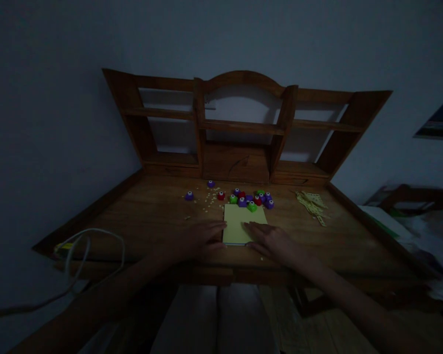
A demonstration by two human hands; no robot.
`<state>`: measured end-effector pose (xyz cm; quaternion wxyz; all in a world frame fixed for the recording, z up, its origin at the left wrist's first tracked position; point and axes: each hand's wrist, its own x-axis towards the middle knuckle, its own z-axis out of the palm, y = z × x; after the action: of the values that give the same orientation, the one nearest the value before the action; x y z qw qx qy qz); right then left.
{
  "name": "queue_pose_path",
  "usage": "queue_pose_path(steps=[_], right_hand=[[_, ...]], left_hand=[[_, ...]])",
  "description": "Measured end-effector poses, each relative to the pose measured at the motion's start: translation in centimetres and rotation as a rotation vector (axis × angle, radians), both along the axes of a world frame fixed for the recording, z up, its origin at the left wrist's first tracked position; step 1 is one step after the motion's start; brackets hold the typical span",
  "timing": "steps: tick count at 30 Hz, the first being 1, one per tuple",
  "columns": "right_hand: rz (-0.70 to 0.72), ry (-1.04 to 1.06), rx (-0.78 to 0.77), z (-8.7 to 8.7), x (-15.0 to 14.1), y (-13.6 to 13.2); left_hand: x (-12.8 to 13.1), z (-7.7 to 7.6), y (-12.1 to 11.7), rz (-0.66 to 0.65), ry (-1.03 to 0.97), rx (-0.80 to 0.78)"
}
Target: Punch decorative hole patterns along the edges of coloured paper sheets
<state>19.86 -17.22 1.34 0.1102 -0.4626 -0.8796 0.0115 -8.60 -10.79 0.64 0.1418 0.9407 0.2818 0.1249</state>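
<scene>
Left hand [205,237] and right hand [271,240] at the yellow pad [239,216]

Both are open with fingers out, and they grip nothing. The left one touches the pad's left edge, and the right one lies on its right side. The pad's top looks whole, with no holes I can see, so it seems not done yet. Some paper looks done: tiny yellow bits [207,200] lie behind and left of the pad, and holey yellow strips [312,201] lie well to its right. Bright eyed toys [242,202] crowd behind it, untouched. How much is left, I cannot tell

Wooden desk [151,216] — yellow pad [239,221], colourful eyed toys [242,202], scattered pale bits [216,189], yellow strips [313,201] heaped rightward
</scene>
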Motion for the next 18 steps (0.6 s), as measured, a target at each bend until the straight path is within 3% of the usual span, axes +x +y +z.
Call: queue_pose_path(steps=[9,18], right_hand=[[0.033,-0.099,-0.043,2.2,-0.5,0.5],[-0.014,-0.023,-0.087,3.3,-0.1,0.0]], left_hand=[[1.1,0.2,0.6,0.006,0.024,0.122],[1.7,0.1,1.7,0.044,-0.122,0.054]])
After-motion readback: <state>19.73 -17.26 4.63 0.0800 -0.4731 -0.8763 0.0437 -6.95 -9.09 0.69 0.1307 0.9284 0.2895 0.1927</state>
